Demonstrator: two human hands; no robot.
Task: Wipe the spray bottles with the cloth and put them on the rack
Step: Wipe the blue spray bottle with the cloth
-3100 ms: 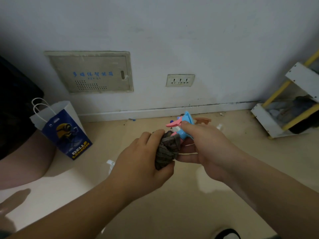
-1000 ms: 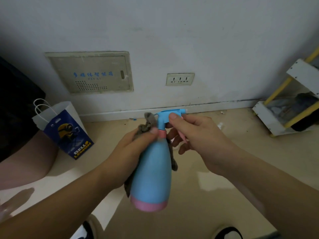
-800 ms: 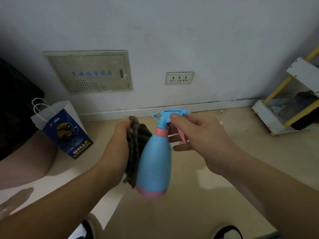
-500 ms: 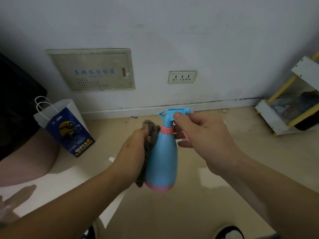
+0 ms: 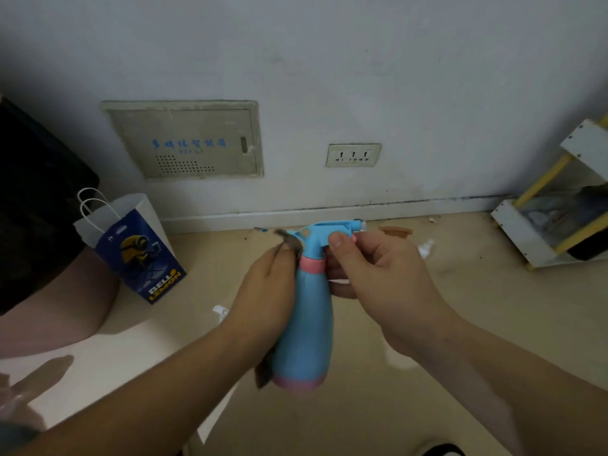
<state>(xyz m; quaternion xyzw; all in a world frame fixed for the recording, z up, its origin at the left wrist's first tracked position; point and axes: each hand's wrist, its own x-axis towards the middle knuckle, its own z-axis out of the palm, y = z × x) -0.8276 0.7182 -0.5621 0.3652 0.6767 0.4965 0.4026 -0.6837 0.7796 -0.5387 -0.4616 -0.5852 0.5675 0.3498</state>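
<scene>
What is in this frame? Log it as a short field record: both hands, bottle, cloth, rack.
spray bottle: upright, held above the floor; blue with pink collar and base
left hand: holds the cloth against the spray bottle's left side
right hand: grips the spray bottle at its trigger head
rack: far right by the wall; spray bottle not yet on it
other: paper bag at left

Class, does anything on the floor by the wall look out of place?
Yes. A brown smear and a small white scrap lie on the floor beyond the spray bottle, like uncleared mess.
</scene>
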